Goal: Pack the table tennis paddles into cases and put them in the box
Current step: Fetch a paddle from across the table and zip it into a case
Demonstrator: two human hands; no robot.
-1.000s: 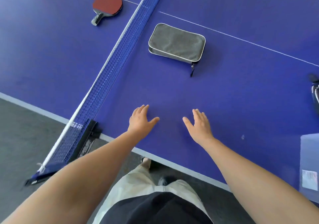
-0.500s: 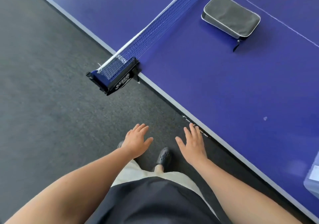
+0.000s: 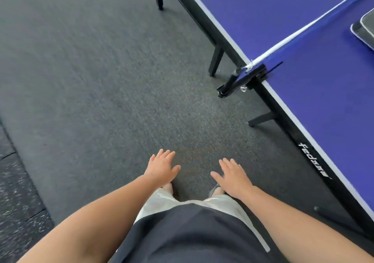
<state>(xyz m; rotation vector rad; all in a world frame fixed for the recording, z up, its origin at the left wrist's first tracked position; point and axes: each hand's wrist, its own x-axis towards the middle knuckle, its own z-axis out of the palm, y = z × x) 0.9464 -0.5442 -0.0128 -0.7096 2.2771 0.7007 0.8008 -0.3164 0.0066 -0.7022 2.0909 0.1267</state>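
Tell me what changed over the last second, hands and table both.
The person turned left, away from the table: both hands, over its blue top a second ago, now hang over the grey floor. The paddle has left the view; the grey case shows only at the right edge. Nothing was taken hold of or let go. Left hand and right hand stay open and empty.

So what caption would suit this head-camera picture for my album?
Both hands, left hand and right hand, open over grey floor beside the blue table, grey case at its edge.
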